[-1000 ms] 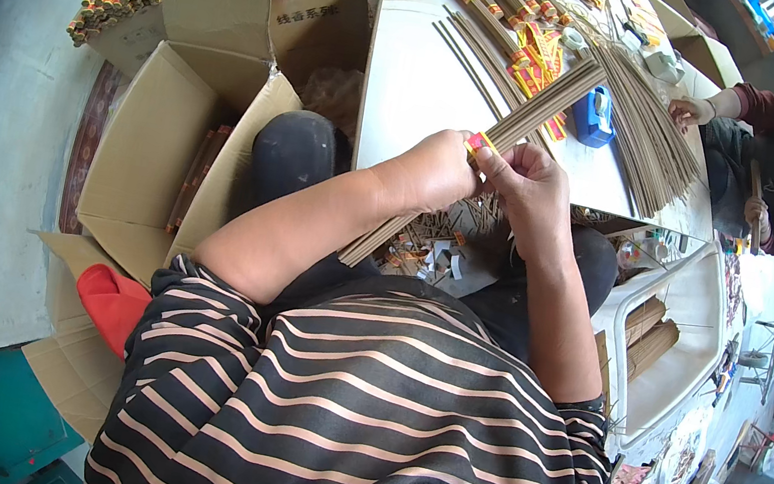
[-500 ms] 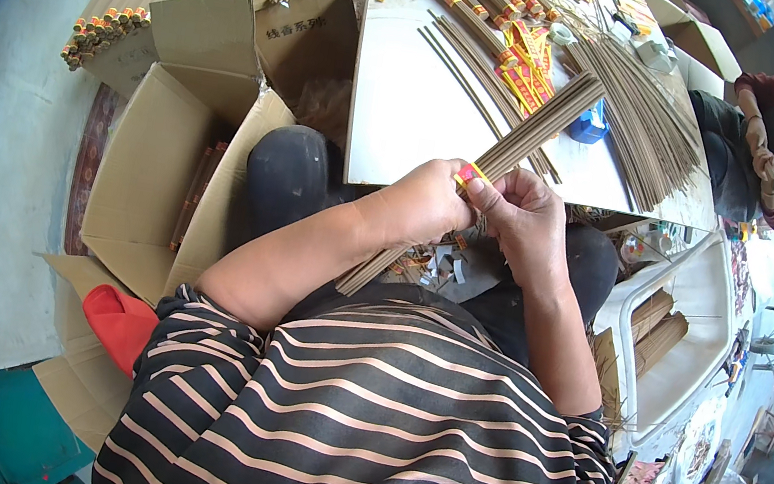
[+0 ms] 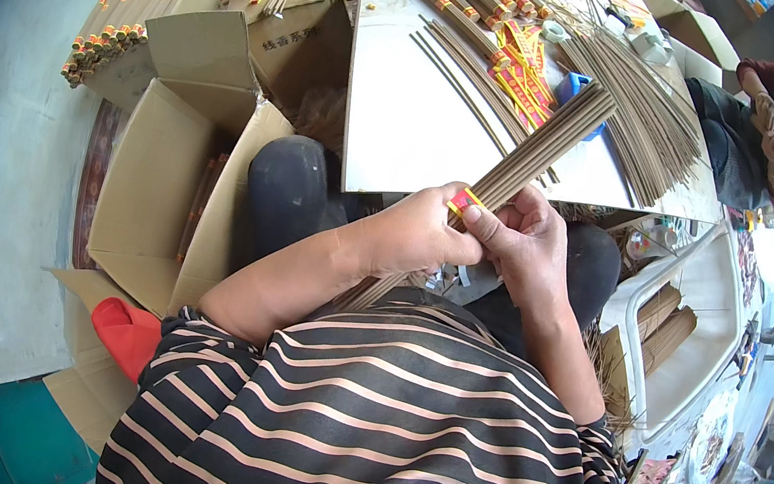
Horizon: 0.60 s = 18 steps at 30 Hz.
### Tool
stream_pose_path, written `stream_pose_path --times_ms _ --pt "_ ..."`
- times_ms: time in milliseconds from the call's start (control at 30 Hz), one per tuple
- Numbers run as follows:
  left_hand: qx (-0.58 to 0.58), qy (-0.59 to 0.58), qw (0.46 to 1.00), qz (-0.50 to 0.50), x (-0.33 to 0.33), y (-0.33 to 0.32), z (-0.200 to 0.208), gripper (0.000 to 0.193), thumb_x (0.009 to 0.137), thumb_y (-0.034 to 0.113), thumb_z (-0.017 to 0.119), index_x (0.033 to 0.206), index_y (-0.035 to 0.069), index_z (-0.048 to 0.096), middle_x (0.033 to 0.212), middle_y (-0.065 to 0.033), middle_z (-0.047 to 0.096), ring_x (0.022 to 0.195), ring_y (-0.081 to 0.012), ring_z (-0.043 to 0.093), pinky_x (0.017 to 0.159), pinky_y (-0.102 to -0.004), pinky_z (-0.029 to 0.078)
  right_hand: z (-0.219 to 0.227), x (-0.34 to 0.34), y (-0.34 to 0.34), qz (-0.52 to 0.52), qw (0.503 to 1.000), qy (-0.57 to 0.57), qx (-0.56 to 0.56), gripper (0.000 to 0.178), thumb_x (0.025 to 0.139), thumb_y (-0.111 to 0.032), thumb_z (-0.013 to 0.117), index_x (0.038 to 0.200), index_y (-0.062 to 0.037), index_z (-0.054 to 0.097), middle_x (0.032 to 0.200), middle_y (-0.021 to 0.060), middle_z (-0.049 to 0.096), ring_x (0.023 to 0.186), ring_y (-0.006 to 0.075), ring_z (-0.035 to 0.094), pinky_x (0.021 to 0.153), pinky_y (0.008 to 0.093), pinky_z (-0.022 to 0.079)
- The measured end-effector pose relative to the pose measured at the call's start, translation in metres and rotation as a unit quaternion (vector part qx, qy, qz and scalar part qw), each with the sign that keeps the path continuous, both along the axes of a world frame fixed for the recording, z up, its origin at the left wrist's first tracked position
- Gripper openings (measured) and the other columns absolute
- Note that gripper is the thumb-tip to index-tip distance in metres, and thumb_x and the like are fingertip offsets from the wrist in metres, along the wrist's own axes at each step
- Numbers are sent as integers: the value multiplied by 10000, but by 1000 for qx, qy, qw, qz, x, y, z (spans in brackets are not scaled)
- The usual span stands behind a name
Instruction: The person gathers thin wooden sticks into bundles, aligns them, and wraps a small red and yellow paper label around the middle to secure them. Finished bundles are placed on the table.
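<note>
White tabletop (image 3: 403, 138) ahead; your left hand (image 3: 419, 234) clasps the stick bundle (image 3: 550, 136), slanting forward-right; your right hand (image 3: 533, 245) pinches its label (image 3: 463, 199).

1 held stick bndl (image 3: 539, 148), 1 wht tabletop (image 3: 416, 125), 1 wht tub (image 3: 711, 293)

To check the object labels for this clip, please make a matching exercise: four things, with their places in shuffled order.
Things
1. Stick bundle
2. Fanned-out loose sticks
3. Open cardboard box
4. White tub

Places
A. Beyond the person's right knee, with brown pieces inside
B. On the white table
C. In the person's hands, with a red-and-yellow label on it
D. Beside the person's left knee

Pairs
1-C, 2-B, 3-D, 4-A
</note>
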<state>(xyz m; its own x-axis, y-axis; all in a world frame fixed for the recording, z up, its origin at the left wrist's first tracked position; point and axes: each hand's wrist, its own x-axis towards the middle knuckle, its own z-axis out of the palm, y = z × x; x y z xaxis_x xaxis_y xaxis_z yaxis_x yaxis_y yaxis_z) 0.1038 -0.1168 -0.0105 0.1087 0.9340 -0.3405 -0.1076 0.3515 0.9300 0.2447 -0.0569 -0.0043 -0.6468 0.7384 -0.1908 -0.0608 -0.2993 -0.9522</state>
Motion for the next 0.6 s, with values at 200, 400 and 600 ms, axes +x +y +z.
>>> stream_pose_path --times_ms 200,400,600 --pt "-19 -102 994 -38 -9 -4 -7 301 849 224 510 1029 -9 446 736 -39 531 456 -40 419 393 -172 358 3 6 0 38 998 54 -12 279 842 -50 619 1050 61 469 833 112 630 698 145 634 583 252 535" --pt "94 -81 991 -56 -6 -7 -8 467 981 418 234 1007 13 464 640 2 479 463 -23 419 412 -149 365 3 3 -5 18 998 63 1 292 813 -123 669 1018 18 516 691 22 580 534 61 499 459 195 386" --pt "65 -71 995 -34 -7 -9 -11 497 981 430 220 989 35 522 591 -4 477 443 -48 425 403 -163 358 1 4 -2 27 999 26 26 268 833 -95 642 1024 30 499 775 74 613 581 107 577 490 191 424"
